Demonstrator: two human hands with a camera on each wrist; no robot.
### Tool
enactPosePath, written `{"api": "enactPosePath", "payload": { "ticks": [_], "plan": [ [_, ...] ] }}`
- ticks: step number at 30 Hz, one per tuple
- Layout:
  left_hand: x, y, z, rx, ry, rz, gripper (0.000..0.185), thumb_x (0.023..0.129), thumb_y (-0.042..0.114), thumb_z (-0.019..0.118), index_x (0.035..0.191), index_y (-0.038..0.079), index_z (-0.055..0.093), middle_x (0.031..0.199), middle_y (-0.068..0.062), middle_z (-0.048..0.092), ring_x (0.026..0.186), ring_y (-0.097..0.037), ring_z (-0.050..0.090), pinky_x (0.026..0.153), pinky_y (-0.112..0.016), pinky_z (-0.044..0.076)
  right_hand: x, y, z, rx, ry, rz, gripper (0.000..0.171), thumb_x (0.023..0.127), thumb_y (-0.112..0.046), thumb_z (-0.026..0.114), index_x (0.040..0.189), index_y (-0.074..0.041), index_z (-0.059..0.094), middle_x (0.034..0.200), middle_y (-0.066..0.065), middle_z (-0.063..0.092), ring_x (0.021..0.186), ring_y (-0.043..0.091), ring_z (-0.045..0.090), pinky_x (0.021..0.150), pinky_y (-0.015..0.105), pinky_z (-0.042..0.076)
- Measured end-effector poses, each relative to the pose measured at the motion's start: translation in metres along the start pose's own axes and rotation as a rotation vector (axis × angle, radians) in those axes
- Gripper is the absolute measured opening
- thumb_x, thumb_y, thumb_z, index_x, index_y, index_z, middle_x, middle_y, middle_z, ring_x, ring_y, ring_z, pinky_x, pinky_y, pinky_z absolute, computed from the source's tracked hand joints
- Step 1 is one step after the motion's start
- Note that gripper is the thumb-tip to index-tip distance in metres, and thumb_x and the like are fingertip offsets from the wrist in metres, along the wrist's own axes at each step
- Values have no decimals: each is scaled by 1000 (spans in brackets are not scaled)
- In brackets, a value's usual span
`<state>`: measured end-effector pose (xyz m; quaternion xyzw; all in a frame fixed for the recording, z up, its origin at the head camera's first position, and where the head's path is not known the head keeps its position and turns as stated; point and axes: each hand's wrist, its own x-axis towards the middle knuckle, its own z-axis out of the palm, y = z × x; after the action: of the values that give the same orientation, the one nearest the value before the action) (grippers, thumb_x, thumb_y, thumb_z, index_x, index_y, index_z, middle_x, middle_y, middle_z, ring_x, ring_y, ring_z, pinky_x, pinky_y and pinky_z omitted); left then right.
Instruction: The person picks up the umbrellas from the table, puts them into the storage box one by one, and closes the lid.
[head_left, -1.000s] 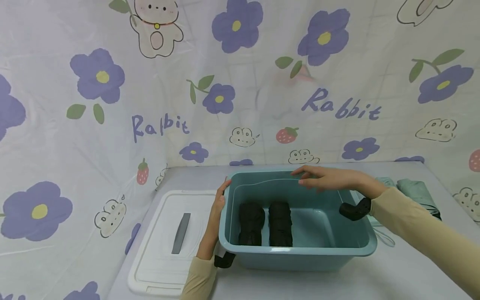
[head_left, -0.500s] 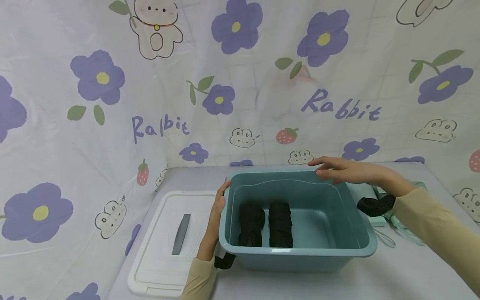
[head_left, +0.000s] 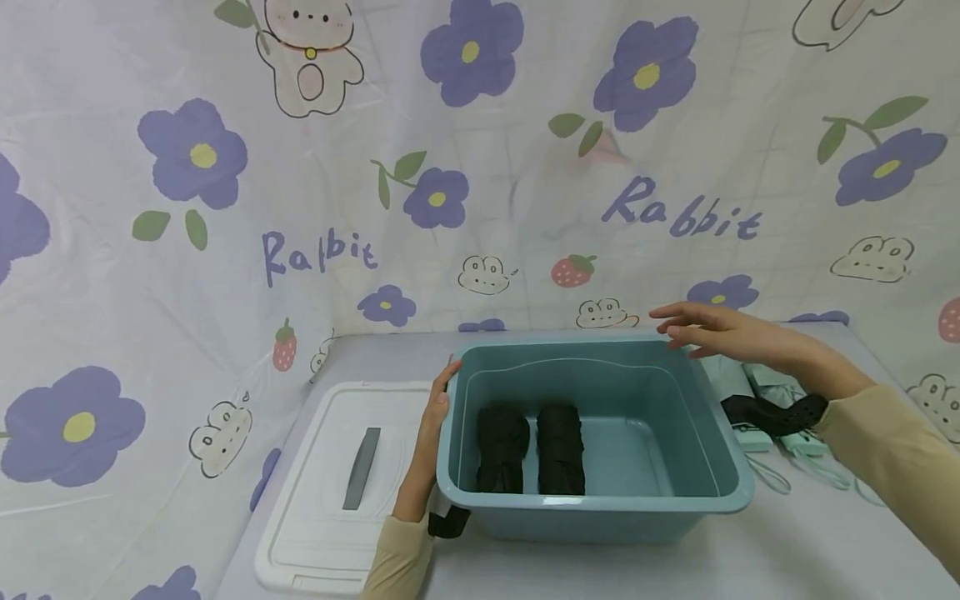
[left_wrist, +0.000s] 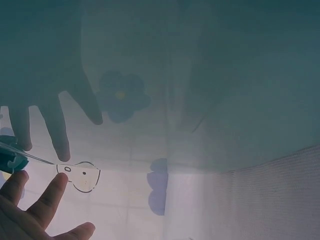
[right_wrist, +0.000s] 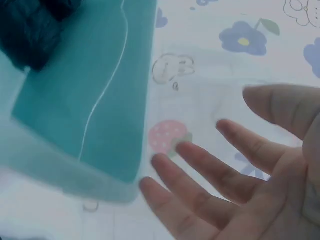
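Grip first: the right hand (head_left: 723, 336) holds nothing, fingers straight and spread, hovering over the bin's (head_left: 592, 500) rim at its 1 o'clock corner; the right wrist view shows the same flat, open palm (right_wrist: 250, 175). The left hand (head_left: 431, 433) lies flat against the bin's outer wall at 9 o'clock, fingers straight with their tips at the rim, steadying rather than clutching.

Inside the bin, two folded black umbrellas (head_left: 532, 446) lie side by side toward 8 o'clock, with room left at 3 o'clock. Pale green umbrellas (head_left: 772, 417) lie on the counter (head_left: 787, 550) just outside the bin at 3 o'clock, under the right forearm, so the packing looks partly done, by my reading: two in, the green ones out. The white lid (head_left: 330, 483) lies on the counter at 9 o'clock, off the bin.

Writing: the backdrop (head_left: 150, 250) reads "Rabbit" twice, among purple flowers, strawberries and bunny drawings. No brand shows on bin or lid.
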<state>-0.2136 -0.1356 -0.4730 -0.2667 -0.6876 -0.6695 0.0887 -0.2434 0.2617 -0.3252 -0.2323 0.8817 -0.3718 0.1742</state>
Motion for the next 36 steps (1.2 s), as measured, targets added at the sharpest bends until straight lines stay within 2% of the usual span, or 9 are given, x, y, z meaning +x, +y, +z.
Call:
{"api": "enactPosePath", "payload": {
  "ticks": [5,13,18,27,28,36],
  "plan": [
    [0,0,0,-8,-2,3,47,100,13,18,143,-6,22,153,-23,7,142,-33,6,107,-60,16,-3,10,-4,-33,96,-25,50,99,-26,43,143,-5,31,140,22,36,121,43,43,89,57,44],
    [1,2,-1,8,0,-5,47,100,12,17,143,-6,22,153,-23,7,142,-33,6,107,-61,16,-5,30,-7,-128,172,-102,42,98,-14,43,137,3,37,133,27,44,113,46,49,82,55,48],
    [1,3,0,14,4,-6,47,99,11,18,143,-7,22,153,-24,8,142,-34,7,107,-61,15,-6,43,-9,-162,190,-69,42,98,-15,44,135,3,39,131,29,44,109,49,51,80,56,48],
    [0,2,1,17,4,13,47,101,15,19,143,-6,23,152,-23,10,141,-34,9,106,-61,17,-6,72,-4,-289,216,-24,42,97,-19,47,132,4,43,126,33,48,104,50,54,79,57,48],
    [0,-2,0,22,7,17,48,101,18,19,143,-5,23,153,-22,10,141,-34,9,106,-60,17,-6,76,-3,-297,216,-18,42,97,-19,47,132,4,43,125,33,48,102,51,55,78,57,48],
    [1,4,1,28,7,11,47,100,13,18,142,-7,23,152,-24,10,142,-35,7,107,-61,16,-4,93,6,-313,198,25,47,97,-23,48,133,6,39,127,38,43,101,52,54,78,58,47]
  ]
}}
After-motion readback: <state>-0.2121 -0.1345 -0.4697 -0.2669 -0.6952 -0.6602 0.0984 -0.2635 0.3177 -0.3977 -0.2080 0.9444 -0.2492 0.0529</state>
